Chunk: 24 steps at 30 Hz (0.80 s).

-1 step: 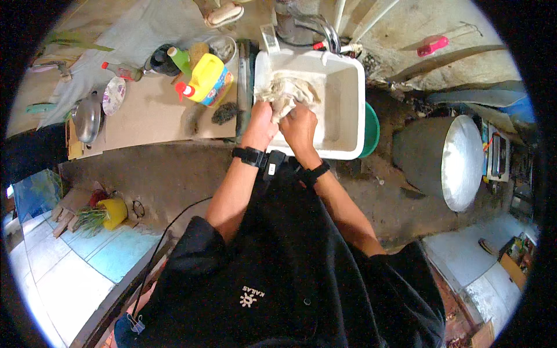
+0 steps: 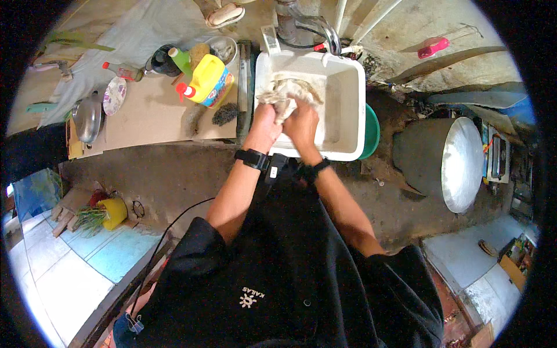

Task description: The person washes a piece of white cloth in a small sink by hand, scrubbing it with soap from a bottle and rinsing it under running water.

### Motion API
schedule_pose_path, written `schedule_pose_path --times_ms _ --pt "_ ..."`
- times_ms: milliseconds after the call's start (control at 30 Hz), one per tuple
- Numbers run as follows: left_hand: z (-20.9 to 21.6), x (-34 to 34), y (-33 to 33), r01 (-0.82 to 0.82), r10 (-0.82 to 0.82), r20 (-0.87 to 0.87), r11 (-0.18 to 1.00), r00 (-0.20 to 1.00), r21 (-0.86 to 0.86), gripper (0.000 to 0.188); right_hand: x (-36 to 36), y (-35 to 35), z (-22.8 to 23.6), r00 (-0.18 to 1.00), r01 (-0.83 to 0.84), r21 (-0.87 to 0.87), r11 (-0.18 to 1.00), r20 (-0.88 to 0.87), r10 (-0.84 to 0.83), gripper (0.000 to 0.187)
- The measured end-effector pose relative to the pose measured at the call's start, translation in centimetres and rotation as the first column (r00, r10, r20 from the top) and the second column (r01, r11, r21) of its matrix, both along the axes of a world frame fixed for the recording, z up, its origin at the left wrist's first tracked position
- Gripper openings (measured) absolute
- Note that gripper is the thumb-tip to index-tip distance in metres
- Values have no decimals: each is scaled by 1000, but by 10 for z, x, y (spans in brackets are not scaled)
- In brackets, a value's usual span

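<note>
A bunched cream-white cloth (image 2: 303, 89) lies partly in the white rectangular sink (image 2: 340, 87), its near end drawn up between my hands. My left hand (image 2: 264, 126) is closed on the cloth at the sink's left side. Close beside it, my right hand (image 2: 301, 123) also grips the cloth, knuckles up. Both wrists wear black bands. My fingertips are mostly hidden by the cloth and the backs of the hands.
Left of the sink, a counter (image 2: 151, 120) holds a yellow jug (image 2: 207, 80) with a red cap, a dark scrubbing pad (image 2: 225, 113) and several bottles. A faucet (image 2: 331, 40) overhangs the sink's back edge. A green bucket (image 2: 371, 132) and a large metal pot (image 2: 462, 165) stand right.
My right hand has shifted slightly up and turned over the cloth. The cloth's folds in the sink have moved a little to the right. My left hand keeps its hold.
</note>
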<state>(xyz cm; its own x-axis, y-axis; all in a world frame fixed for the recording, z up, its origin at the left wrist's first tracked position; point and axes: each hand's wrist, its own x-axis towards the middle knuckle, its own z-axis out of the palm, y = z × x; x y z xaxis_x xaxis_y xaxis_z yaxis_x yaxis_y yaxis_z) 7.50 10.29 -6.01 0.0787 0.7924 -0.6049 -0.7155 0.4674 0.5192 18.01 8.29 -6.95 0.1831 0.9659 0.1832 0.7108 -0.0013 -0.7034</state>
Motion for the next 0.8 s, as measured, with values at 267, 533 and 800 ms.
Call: schedule_pose_path --times_ms 267,533,800 --pt "-24 10 -4 -11 6 85 999 996 50 26 4 -7 -14 999 3 80 997 -48 1 33" --pt "-35 12 -3 116 -119 30 989 992 89 22 11 -12 -27 972 142 187 972 -210 -102 31" --pt "-52 52 16 104 -106 -22 990 994 -97 27 51 -5 -40 968 205 224 953 -189 -164 27"
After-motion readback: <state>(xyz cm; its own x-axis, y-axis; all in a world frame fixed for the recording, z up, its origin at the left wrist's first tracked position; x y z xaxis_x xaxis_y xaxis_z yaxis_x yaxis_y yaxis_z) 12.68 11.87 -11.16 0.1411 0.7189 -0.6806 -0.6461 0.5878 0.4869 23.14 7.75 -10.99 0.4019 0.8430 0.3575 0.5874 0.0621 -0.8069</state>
